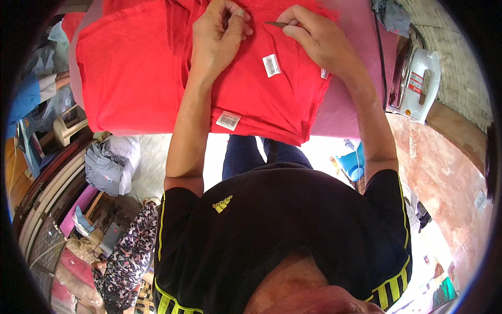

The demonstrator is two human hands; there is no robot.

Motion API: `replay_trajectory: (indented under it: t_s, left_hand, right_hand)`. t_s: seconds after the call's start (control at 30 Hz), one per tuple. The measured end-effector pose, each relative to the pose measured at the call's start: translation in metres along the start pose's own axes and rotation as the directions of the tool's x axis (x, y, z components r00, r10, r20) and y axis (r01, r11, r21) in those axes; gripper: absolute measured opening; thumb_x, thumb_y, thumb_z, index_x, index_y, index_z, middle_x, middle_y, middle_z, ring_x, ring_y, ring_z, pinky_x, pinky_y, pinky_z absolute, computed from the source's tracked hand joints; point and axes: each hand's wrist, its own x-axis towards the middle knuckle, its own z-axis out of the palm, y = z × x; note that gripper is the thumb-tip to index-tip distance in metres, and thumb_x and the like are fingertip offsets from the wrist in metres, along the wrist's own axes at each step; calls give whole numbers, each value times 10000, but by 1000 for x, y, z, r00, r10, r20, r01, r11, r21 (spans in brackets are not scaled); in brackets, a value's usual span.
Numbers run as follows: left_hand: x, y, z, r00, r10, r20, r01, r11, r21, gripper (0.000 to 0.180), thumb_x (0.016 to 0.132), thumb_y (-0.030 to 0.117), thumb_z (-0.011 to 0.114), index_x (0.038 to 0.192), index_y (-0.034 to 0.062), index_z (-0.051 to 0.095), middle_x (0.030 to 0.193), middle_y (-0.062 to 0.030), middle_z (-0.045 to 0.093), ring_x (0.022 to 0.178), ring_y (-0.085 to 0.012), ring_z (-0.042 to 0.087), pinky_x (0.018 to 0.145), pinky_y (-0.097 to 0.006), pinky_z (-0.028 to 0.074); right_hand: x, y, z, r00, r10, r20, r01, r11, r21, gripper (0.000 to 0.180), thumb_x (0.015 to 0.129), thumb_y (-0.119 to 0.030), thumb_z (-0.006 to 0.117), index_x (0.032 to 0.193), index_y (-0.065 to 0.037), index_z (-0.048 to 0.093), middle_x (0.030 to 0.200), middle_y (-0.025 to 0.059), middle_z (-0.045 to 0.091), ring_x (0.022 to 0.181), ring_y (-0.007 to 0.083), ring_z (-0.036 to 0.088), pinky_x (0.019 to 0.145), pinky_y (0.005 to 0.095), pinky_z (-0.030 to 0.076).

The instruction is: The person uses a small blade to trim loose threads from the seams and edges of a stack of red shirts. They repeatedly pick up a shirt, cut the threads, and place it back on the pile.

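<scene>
Red cloth (130, 78) lies in several layers around twelve o'clock from my distant view, spread over the pink-covered table (345, 115). Above it, just before twelve, the left hand (219, 34) has its fingers curled inward; whether they pinch a bit of fabric, I cannot tell. At one o'clock the right hand (316, 39) grasps a thin, dark, pointed tool (274, 24) between thumb and fingers, its tip directed to the left hand. To do this step well, in my judgement, I would hold the fabric flat with the left fingers and make only short movements, so the point does not catch the weave. For the writing: one white tag (271, 66) near twelve and another white label (228, 120) at eleven carry barcodes, but their print is too small for me. Farther, at two o'clock, the white iron (421, 86) has a red sticker, and at six the black shirt (282, 220) shows a yellow emblem with lettering.
</scene>
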Motion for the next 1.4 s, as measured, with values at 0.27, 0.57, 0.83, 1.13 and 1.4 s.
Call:
replay_trajectory:
  t_s: [0.27,0.57,0.83,1.13,1.4]
  left_hand:
    - [-2,-3,11,982,188,0,-157,821,548,124,896,109,689,968,18,730,854,-97,687,702,-204,673,653,-318,540]
    - [13,-26,10,918,391,66,-314,615,723,112,862,153,707,921,58,704,811,-84,652,687,-263,662,624,-392,530]
    - [18,-11,-18,969,-194,155,196,981,3,150,966,155,667,906,19,688,713,51,574,637,-49,497,579,-223,433]
    - [20,-14,-19,970,-168,173,161,985,58,105,983,149,647,977,50,679,733,60,562,632,-36,474,561,-205,390]
    - [22,-9,-24,969,-210,130,211,977,8,94,960,66,620,936,3,685,798,-43,647,630,-118,601,580,-259,484]
  right_hand:
    - [-3,8,-8,972,233,41,-218,819,531,302,1051,-210,484,1280,-25,553,1027,3,660,678,25,413,631,187,374]
    - [-4,20,14,985,151,-82,-102,896,431,275,1051,-200,497,1251,-17,544,1045,33,670,814,73,554,725,235,460]
    - [-1,-25,9,991,130,-35,-131,991,-7,259,967,-226,579,1167,-61,576,1100,169,674,1063,345,650,902,447,498]
    - [12,-30,18,988,143,-54,-149,980,-131,215,969,-138,569,1169,-59,581,1019,128,691,973,284,675,850,380,508]
    - [1,3,7,980,195,-46,-161,903,398,288,1017,-223,547,1239,-42,572,1045,49,679,867,136,608,767,293,495]
